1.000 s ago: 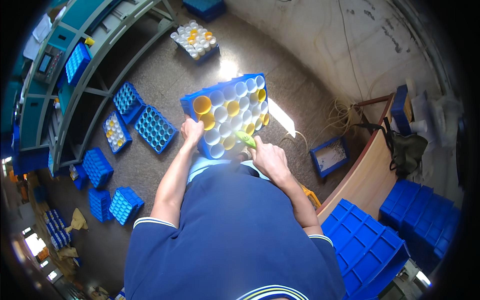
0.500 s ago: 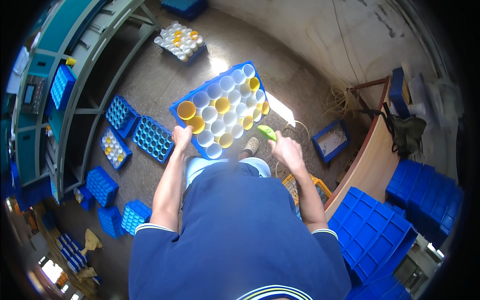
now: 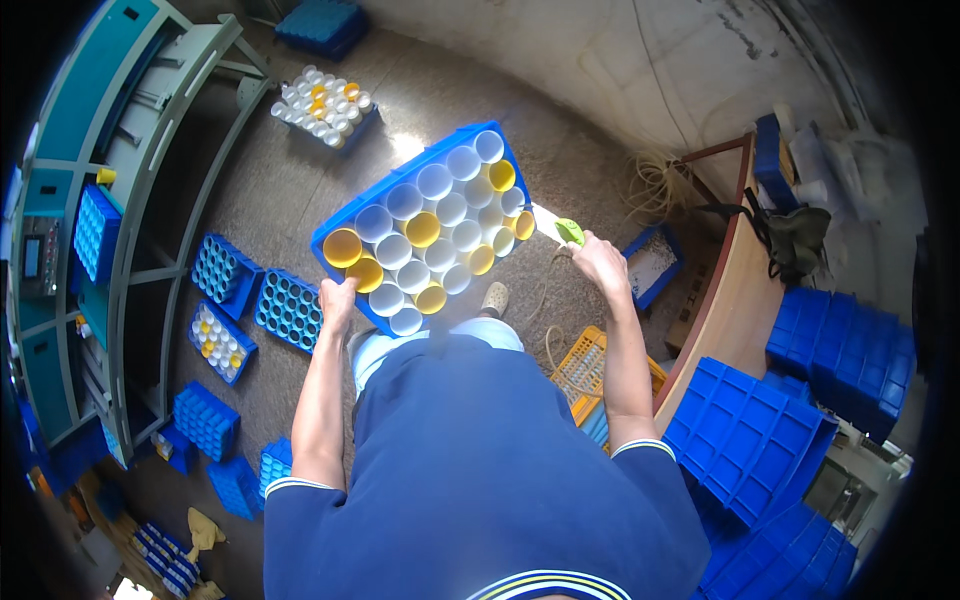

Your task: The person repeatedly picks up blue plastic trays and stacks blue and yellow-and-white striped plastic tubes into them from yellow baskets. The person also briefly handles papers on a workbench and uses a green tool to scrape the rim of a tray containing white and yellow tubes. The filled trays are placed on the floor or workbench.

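A blue crate hangs tilted in front of me, filled with rows of round white and yellow tubes, their hollow ends facing up. At its lower left edge my left hand grips it, thumb beside a yellow tube and fingers hidden beneath. To the right of the crate, my right hand is closed on a small bright green hand tool whose exact kind is unclear. A pale strip lies between tool and crate; I cannot tell whether it belongs to the tool or is light on the floor.
More blue crates of tubes stand on the floor at left, beside a teal and grey machine. Another filled crate sits farther off. At right are stacked blue crates, a wooden panel and a yellow crate.
My right hand has moved up and right with the green tool. The crate, still in my left hand, appears a little farther left as the view has shifted.
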